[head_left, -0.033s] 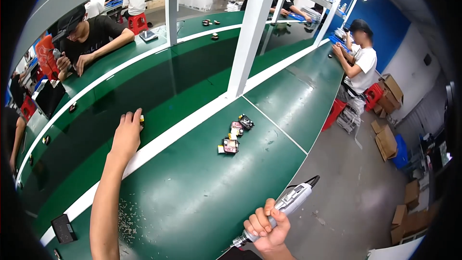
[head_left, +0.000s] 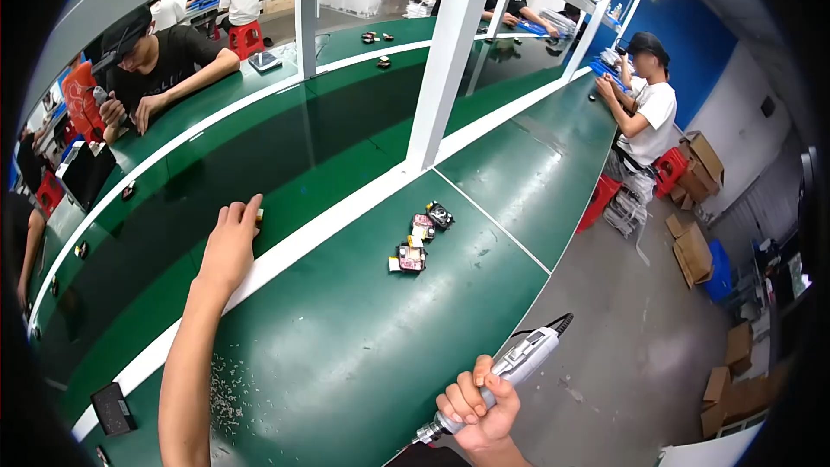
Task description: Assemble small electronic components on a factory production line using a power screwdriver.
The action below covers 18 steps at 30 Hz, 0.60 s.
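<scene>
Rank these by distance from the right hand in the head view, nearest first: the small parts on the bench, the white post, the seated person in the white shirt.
From the right hand:
1. Small parts, on the green bench ahead.
2. White post, beyond them at the divider.
3. Seated person in the white shirt, far right end.

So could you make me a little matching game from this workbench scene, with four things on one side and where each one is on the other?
Things:
1. silver rotary tool
2. left hand
3. three small parts
4. red stool

Places:
A. in a row on the green bench, near the white post
B. on the floor beside a seated person at the right bench
C. gripped in the right hand
D. stretched out to the white strip, fingers on a small item

Pairs: 1-C, 2-D, 3-A, 4-B
</scene>
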Available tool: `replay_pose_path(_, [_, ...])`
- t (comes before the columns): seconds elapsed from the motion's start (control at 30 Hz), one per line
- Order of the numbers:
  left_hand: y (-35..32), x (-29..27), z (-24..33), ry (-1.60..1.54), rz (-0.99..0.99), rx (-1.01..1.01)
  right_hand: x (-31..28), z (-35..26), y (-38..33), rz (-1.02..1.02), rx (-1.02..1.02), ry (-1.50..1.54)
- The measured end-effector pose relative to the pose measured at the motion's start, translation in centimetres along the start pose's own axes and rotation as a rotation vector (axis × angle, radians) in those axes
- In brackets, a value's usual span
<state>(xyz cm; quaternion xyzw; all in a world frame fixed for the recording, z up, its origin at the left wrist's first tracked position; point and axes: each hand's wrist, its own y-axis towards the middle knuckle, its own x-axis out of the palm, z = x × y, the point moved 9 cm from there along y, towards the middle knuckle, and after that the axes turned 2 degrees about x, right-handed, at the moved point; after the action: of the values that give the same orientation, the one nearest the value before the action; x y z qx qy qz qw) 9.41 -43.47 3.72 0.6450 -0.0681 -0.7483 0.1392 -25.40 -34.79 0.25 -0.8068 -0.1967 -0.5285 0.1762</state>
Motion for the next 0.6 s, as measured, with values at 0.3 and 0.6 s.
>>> replay_pose_path(0.3, [-14.1, -2.4, 20.9, -0.18, -0.116, 0.701, -1.2, -0.7, -3.0, 0.065, -0.033, 0.058])
replay_pose_path(0.6, [-18.3, -2.1, 19.5, -0.425, -0.049, 0.531, -1.1, 3.5, -5.0, -0.004, 0.085, 0.044])
